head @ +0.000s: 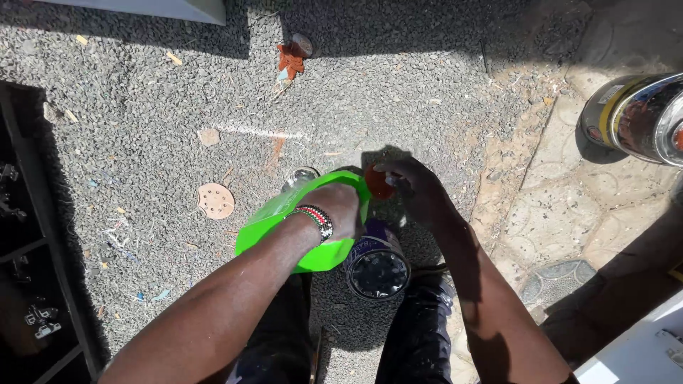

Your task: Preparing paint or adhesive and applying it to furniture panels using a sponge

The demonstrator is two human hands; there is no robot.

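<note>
My left hand (pixel 340 208), with a beaded bracelet on the wrist, grips a bright green plastic container (pixel 284 226) held tilted above the gravel ground. My right hand (pixel 420 190) holds a small orange-red cap (pixel 378 182) at the container's upper end. Just below the hands an open metal can (pixel 377 269) with dark liquid inside stands between my legs. A clear glass jar (pixel 299 176) peeks out behind the green container.
A round sanding disc (pixel 215 200) lies on the gravel to the left. A large shiny metal tin (pixel 640 117) lies at the right on paving. Orange debris (pixel 292 58) lies at the top. A dark shelf frame (pixel 35 270) runs along the left edge.
</note>
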